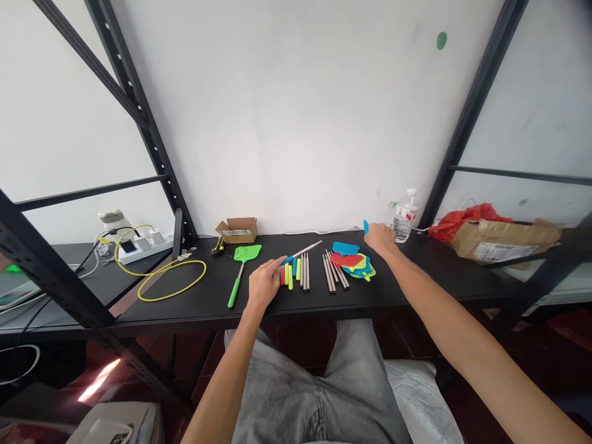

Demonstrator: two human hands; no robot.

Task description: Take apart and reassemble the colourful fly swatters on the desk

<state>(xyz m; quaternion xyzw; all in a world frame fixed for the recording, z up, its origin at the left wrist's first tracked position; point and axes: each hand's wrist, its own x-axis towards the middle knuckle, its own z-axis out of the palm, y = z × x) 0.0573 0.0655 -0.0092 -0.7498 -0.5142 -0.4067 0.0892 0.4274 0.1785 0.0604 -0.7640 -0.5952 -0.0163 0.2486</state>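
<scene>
Hands are both over the black shelf (430, 272). Left hand (266, 282) is open, fingers extended, just beside the coloured handles (290, 276), with the green swatter (245, 253) to its left. Metal rods (304, 272) lie loose. Right hand (380, 239) appears to pinch a blue plastic piece (365, 226) beyond the swatter heads (350, 259). Risk: a careless arm sweep could roll rods off the shelf edge.
</scene>
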